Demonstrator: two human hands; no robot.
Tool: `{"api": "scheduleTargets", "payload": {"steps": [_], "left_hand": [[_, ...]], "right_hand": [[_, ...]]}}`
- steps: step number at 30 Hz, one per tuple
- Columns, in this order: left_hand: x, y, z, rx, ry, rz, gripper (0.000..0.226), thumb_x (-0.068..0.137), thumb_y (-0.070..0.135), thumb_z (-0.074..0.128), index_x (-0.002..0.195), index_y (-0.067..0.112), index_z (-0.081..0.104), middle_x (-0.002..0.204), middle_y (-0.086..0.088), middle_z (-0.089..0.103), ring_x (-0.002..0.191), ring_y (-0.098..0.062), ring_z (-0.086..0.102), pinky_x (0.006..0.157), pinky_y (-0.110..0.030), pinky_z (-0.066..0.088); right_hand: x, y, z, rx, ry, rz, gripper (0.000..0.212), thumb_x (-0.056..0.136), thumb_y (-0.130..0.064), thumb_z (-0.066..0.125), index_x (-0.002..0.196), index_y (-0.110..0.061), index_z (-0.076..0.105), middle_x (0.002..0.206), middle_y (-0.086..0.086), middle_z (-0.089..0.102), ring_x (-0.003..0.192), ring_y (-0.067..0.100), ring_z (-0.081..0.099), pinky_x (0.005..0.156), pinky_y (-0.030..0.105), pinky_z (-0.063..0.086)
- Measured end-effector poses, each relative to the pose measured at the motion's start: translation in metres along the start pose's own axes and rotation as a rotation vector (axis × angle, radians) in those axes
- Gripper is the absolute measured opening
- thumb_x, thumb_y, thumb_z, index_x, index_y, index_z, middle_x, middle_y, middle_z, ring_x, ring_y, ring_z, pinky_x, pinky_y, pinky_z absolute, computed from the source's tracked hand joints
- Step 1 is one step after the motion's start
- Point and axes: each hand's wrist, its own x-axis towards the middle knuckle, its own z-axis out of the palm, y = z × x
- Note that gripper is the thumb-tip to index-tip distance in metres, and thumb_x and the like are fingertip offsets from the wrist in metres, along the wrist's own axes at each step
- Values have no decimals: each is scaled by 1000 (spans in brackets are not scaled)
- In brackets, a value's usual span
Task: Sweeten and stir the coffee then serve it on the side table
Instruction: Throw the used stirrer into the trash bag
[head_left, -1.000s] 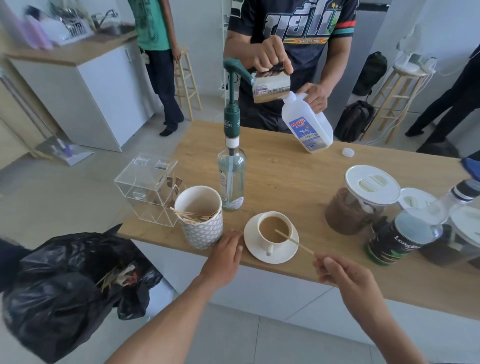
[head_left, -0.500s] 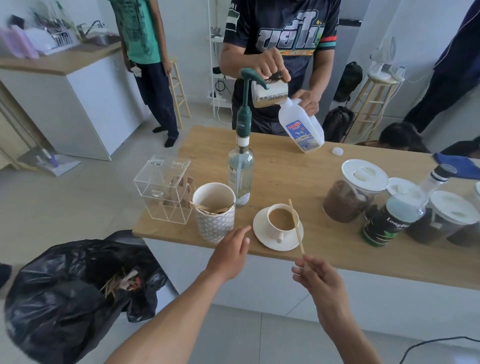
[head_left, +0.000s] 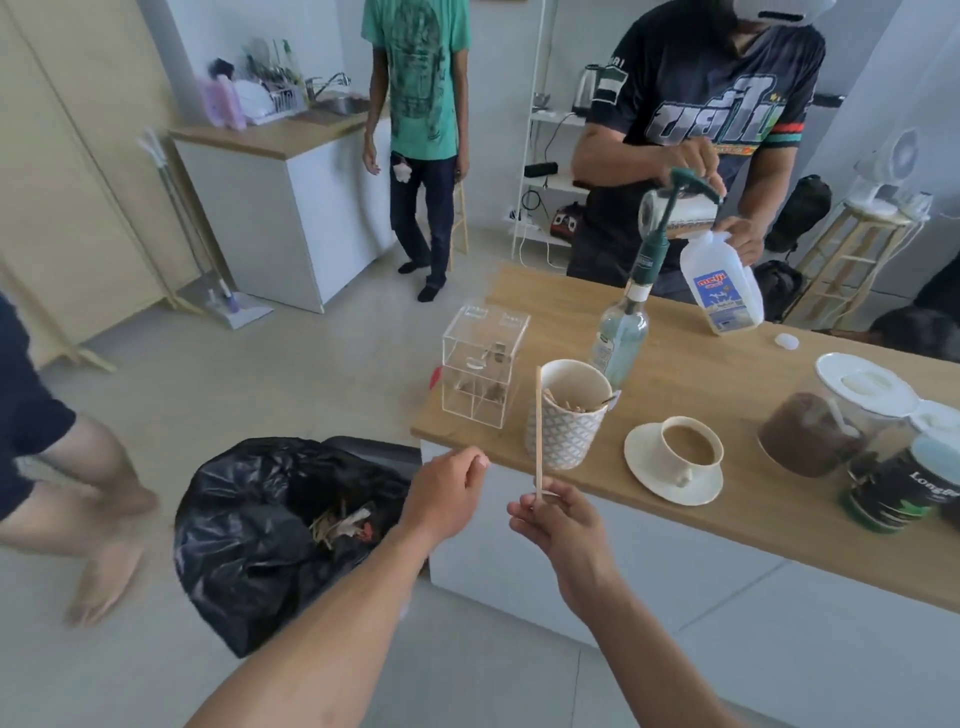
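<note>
A white cup of milky coffee (head_left: 690, 446) stands on a white saucer (head_left: 644, 470) near the front edge of the wooden counter (head_left: 696, 364). My right hand (head_left: 558, 522) pinches a thin wooden stir stick (head_left: 538, 426) and holds it upright, off the counter's front edge, left of the cup. My left hand (head_left: 447, 493) hovers beside it with loosely curled fingers and nothing in it, above a black bin bag (head_left: 270, 530). The patterned cup (head_left: 569, 421) with several sticks and the syrup pump bottle (head_left: 623, 332) stand left of the coffee.
A clear acrylic box (head_left: 480, 364) sits at the counter's left corner. Lidded jars of coffee grounds (head_left: 821, 431) and a dark tin (head_left: 904, 493) stand right. Across the counter a person pours from a steel jug (head_left: 675, 208) by a milk bottle (head_left: 724, 288). Other people stand left.
My right hand lifted the stick out of the coffee and carried it left, off the counter, turning it upright. My left hand left the counter edge and moved over the bin bag.
</note>
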Motion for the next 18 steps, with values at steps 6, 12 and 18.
{"api": "scheduleTargets", "payload": {"steps": [6, 12, 18], "left_hand": [[-36, -61, -64, 51, 87, -123, 30, 101, 35, 35, 91, 22, 60, 81, 8, 67, 69, -6, 59, 56, -16, 36], [-68, -112, -117, 88, 196, -217, 27, 102, 28, 38, 101, 18, 63, 92, 3, 72, 81, -16, 64, 68, -31, 48], [-83, -156, -140, 106, 237, -325, 26, 101, 27, 39, 102, 19, 64, 88, 4, 71, 80, -16, 65, 67, -29, 47]], "right_hand": [[5, 29, 84, -156, -104, 51, 14, 99, 3, 44, 102, -4, 55, 87, 14, 63, 83, 28, 71, 81, 39, 60], [13, 59, 143, -256, -139, 131, 16, 99, 1, 41, 99, -8, 53, 79, 10, 66, 78, 25, 72, 91, 43, 57], [31, 80, 179, -472, -186, 132, 17, 94, 2, 50, 92, -13, 59, 78, 4, 57, 73, 14, 58, 71, 27, 54]]}}
